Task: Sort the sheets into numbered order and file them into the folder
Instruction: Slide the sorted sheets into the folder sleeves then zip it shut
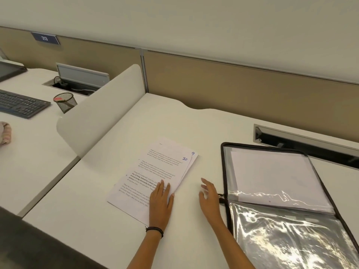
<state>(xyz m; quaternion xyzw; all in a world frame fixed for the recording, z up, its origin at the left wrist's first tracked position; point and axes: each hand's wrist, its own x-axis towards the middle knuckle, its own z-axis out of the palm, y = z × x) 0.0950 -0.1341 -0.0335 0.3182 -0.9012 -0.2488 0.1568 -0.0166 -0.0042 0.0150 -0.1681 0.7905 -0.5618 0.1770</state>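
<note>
Plainly, the stack of sheets (155,167) lies on the desk (194,123) just left of the open folder (224,171), fanned a little so that a handwritten 10 (185,158) on top and a 9 (193,153) beneath both show. The left hand (161,200) rests flat on the stack's near right corner, fingers straight and gripping nothing; the right hand (208,195) hovers open and empty between stack and folder, near the zip pull (220,197). The likely trouble is a dragging palm skewing the loose fan and muddling the order, or a corner catching and creasing at a glossy sleeve's mouth. The lower sheets' numbers and their count are hidden, the white sheet (272,175) already in the upper sleeve shows no readable number, glare masks the lower sleeve, and the frame cuts off the folder's right and near edges.
</note>
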